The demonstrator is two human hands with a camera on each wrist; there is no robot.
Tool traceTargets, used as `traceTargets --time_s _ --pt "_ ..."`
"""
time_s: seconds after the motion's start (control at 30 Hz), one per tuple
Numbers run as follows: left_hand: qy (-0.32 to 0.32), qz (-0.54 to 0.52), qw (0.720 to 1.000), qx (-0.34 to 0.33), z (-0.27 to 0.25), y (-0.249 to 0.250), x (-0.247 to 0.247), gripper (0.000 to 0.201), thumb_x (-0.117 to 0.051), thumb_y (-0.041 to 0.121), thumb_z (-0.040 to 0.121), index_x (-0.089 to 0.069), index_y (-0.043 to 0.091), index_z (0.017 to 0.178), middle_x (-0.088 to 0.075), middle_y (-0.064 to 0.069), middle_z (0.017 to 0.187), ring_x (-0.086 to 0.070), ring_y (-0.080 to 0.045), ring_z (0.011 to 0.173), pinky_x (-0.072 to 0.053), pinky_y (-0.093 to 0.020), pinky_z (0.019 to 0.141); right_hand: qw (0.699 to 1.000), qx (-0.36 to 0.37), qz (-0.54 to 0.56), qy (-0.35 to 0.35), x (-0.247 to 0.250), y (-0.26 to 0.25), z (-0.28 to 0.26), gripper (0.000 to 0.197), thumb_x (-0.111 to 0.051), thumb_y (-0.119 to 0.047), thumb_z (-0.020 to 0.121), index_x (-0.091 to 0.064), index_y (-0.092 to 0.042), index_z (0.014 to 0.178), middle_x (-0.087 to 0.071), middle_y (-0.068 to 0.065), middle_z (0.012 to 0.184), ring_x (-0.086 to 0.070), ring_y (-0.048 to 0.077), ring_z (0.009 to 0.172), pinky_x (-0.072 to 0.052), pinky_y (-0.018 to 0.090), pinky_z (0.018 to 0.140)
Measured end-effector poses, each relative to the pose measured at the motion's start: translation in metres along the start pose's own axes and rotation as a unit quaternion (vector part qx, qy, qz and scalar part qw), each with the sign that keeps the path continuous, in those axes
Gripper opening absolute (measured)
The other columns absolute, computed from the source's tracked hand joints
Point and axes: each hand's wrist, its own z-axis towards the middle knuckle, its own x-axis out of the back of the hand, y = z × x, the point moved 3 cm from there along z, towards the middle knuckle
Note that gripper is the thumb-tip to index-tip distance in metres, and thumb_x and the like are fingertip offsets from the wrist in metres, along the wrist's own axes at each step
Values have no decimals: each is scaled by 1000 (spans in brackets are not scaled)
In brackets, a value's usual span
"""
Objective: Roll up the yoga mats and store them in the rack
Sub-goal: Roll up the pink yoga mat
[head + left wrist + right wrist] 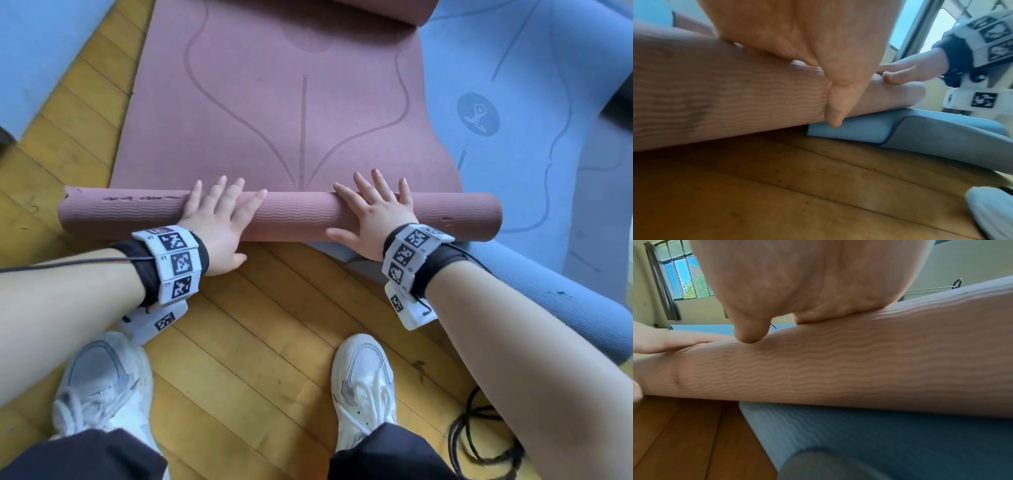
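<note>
Two flat palms press my pink mat's roll (294, 214), which lies on the wooden floor (260, 342) overlapping a blue mat (534, 171); left hand (219, 219) and right hand (380, 219) splayed, gripping nothing; I'd push evenly, keeping the ends square.

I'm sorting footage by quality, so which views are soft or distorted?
Head view: sharp, with wide-angle bending at the edges around the pink mat. Left wrist view: left hand close and soft. Right wrist view: right hand blurred, windows bright.
</note>
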Motion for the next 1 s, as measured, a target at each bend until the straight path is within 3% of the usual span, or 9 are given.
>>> traceTargets --time_s 0.13,0.3,0.57,0.7,0.8,0.87,0.93,1.0 --pt "6 -13 1000 11 7 -3 2 110 -54 63 83 35 32 141 28 -9 155 19 -31 144 12 -57 114 1000 -16 -2 0 9 1 7 74 -16 -71 90 12 -39 150 19 -2 159 24 24 144 11 56 114" --pt "20 -25 999 20 21 -10 11 116 -60 67 77 30 35 143 22 -9 157 17 -36 144 10 -59 113 999 -19 -5 47 7 1 -3 78 -20 -70 90 20 -37 147 25 -2 157 28 26 142 15 57 113" --pt "28 -31 998 46 20 -10 15 108 -51 66 83 30 30 144 27 -10 155 23 -32 143 11 -59 113 1000 -25 -5 3 5 10 17 100 -44 -79 77 14 -39 149 19 0 159 19 29 145 5 59 115" --pt "12 4 998 56 19 -22 5 103 -51 60 86 33 35 141 22 -8 157 20 -34 143 10 -60 113 999 -34 -13 -30 9 12 32 113 -59 -77 70 11 -38 149 17 2 159 19 31 145 5 60 115" --pt "24 26 998 47 29 -30 7 106 -56 59 85 31 39 141 6 -13 157 5 -37 145 6 -56 115 999 -32 -15 1 8 13 36 112 -73 -60 69 1 -37 150 -9 5 158 -4 31 146 -3 57 116" --pt "40 45 998 35 34 -32 11 106 -57 59 84 27 37 144 -9 -14 152 -19 -34 139 -12 -48 117 999 -21 -20 42 11 14 36 104 -75 -52 71 -9 -36 149 -29 2 148 -24 28 139 -11 55 115" --pt "56 76 995 20 37 -35 17 103 -56 58 85 24 34 145 -20 -12 147 -36 -28 126 -29 -40 107 998 -14 -22 65 15 15 33 96 -74 -48 72 -15 -35 147 -35 1 143 -31 28 134 -16 54 114" --pt "63 94 994 8 34 -39 24 100 -53 58 87 24 34 145 -25 -9 144 -41 -26 120 -33 -37 101 996 -9 -23 81 19 16 29 91 -72 -45 73 -18 -34 145 -36 1 141 -33 28 131 -18 53 112"
